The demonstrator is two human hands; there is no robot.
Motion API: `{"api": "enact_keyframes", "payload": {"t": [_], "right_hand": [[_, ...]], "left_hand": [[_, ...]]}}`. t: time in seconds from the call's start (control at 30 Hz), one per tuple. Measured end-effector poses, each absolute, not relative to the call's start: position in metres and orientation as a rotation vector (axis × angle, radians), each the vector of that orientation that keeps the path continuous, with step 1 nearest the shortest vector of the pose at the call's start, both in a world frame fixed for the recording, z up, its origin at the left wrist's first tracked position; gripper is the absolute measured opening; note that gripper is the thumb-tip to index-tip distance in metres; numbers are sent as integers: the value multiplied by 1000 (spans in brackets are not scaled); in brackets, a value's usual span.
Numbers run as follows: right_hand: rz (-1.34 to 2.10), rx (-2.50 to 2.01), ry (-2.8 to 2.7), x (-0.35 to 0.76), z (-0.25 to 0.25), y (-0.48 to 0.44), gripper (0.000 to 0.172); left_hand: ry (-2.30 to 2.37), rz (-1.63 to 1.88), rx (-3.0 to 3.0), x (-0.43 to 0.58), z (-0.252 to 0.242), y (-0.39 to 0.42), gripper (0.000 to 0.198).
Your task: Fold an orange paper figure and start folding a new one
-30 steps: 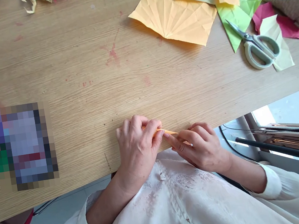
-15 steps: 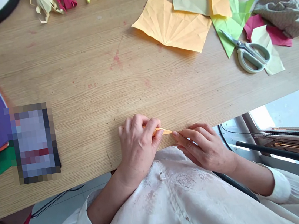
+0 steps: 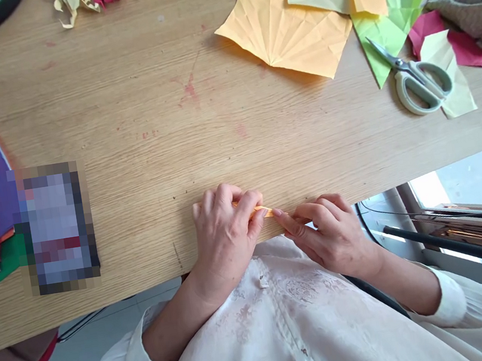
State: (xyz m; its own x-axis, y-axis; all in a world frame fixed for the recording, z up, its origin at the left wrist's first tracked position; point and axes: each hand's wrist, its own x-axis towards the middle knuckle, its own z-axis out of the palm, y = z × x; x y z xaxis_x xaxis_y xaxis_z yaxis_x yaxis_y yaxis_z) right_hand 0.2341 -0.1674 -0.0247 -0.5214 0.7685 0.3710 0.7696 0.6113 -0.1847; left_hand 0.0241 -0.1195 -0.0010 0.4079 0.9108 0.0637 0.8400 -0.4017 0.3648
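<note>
— Orange paper strip, where is it?
— At the near table edge, pinched in the left hand. The right hand nips its right end, hands almost touching.

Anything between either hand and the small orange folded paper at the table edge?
Nothing visible. Both hands are on it: the left hand covers most of the orange folded paper, and the right hand pinches its exposed tip. The scissors and loose sheets lie far off toward the table's right end.
</note>
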Motion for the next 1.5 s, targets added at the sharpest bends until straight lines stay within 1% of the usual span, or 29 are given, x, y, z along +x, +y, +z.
{"api": "enact_keyframes", "payload": {"t": [0.3, 0.5, 0.63, 0.77, 0.83, 0.97, 1.07, 1.27, 1.37, 1.5], "right_hand": [[35, -1258, -2402, 232, -22, -169, 44], [-13, -1219, -2421, 231, -17, -166, 34], [-2, -1193, -2464, 226, -9, -163, 29], [82, -1155, -2480, 217, -5, -160, 24], [128, -1138, -2479, 213, -6, -159, 26], [258, -1098, -2439, 207, -13, -157, 40], [363, -1109, -2364, 206, -18, -157, 46], [300, -1163, -2363, 205, -21, -159, 54], [300, -1166, -2385, 204, -19, -158, 54], [292, -1157, -2386, 204, -18, -157, 48]], "left_hand": [[1512, 413, 2341, 23, -1, -120, 13], [1420, 458, 2247, 15, 1, -114, 4], [1384, 426, 2219, 13, 5, -112, 4], [1400, 380, 2223, 14, 6, -112, 4], [1404, 377, 2222, 14, 6, -112, 5], [1414, 383, 2215, 15, 4, -112, 9], [1420, 395, 2206, 16, 3, -112, 9], [1376, 425, 2176, 11, 3, -112, 11], [1264, 455, 2164, 4, 5, -110, 14], [1197, 476, 2170, -3, 6, -111, 23]]}}
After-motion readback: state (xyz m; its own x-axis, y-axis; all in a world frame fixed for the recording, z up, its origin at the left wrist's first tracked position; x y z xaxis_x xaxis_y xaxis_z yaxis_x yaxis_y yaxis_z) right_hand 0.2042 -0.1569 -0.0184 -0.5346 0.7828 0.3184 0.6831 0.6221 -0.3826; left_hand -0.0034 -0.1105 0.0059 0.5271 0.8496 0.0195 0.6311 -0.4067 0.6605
